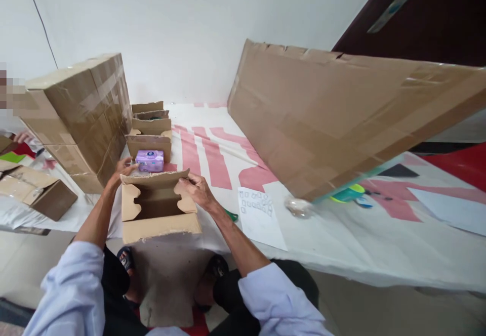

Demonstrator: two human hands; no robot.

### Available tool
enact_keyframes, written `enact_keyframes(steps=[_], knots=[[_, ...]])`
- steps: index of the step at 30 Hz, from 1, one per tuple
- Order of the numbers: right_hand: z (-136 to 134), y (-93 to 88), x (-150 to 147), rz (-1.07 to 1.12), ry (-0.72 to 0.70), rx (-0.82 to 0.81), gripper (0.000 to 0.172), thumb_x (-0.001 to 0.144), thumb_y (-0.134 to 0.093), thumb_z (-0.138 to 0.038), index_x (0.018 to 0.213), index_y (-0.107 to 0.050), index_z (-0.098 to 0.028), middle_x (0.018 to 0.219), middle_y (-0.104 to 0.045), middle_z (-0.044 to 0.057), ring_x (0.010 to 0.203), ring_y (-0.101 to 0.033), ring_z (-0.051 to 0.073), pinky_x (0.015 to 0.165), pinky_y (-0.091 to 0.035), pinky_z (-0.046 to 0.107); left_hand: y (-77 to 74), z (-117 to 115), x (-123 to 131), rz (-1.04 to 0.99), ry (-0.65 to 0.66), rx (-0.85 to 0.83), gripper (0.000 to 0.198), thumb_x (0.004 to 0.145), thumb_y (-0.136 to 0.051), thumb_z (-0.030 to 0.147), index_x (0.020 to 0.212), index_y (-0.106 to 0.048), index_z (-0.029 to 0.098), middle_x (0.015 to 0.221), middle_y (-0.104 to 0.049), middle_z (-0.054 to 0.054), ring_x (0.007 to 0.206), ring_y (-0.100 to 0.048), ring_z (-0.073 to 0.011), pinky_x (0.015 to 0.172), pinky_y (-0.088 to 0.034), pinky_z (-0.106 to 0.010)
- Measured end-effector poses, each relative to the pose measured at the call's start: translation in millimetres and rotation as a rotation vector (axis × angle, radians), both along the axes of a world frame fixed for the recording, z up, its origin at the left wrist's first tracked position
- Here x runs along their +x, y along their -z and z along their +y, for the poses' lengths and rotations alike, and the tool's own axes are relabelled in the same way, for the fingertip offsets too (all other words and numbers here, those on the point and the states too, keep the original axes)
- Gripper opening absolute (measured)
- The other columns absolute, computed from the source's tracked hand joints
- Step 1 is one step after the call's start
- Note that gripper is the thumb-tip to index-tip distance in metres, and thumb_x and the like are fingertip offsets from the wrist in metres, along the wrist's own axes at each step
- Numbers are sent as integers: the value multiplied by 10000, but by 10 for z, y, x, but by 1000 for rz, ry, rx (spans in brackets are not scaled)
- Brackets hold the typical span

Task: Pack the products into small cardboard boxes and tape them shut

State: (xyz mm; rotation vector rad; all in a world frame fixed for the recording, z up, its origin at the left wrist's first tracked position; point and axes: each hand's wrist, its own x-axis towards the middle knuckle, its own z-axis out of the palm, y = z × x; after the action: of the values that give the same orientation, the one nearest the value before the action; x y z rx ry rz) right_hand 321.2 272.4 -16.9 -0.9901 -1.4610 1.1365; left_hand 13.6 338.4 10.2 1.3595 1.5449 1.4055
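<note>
An open cardboard box [161, 229] stands at the table's front edge, its inside dark and its notched side flaps showing. My right hand [197, 190] pinches the back flap at its right end. My left hand [125, 168] is at the far left corner of this box, fingers apart and fingertips close to a purple tissue pack [150, 162]. Whether those fingertips touch the pack I cannot tell. The pack lies just behind the box, in front of another open carton [150, 143].
Stacked taped cartons [76, 108] form a wall at left, with a closed carton [41, 189] beyond. A large cardboard panel [322, 118] leans at right. A drawn-on paper sheet [261, 217], a clear-wrapped item [298, 207] and a green-yellow item [347, 193] lie on the table.
</note>
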Motion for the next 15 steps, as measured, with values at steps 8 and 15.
enact_keyframes(steps=[8, 15], knots=[[547, 75, -229, 27, 91, -68, 510, 702, -749, -702, 691, -610, -211, 621, -558, -12, 596, -481, 151, 543, -368, 284, 143, -1798, -233, -119, -392, 194, 440, 755, -850, 540, 989, -710, 195, 854, -733, -23, 761, -721, -189, 674, -578, -290], [828, 13, -546, 43, 135, -4, 647, 728, -645, -876, 725, -599, -231, 688, -634, 17, 725, -595, 205, 656, -505, 323, 594, -1889, 745, 196, -83, -80, 269, 795, -729, 503, 783, -692, 237, 774, -765, -46, 758, -742, -237, 733, -567, -346]])
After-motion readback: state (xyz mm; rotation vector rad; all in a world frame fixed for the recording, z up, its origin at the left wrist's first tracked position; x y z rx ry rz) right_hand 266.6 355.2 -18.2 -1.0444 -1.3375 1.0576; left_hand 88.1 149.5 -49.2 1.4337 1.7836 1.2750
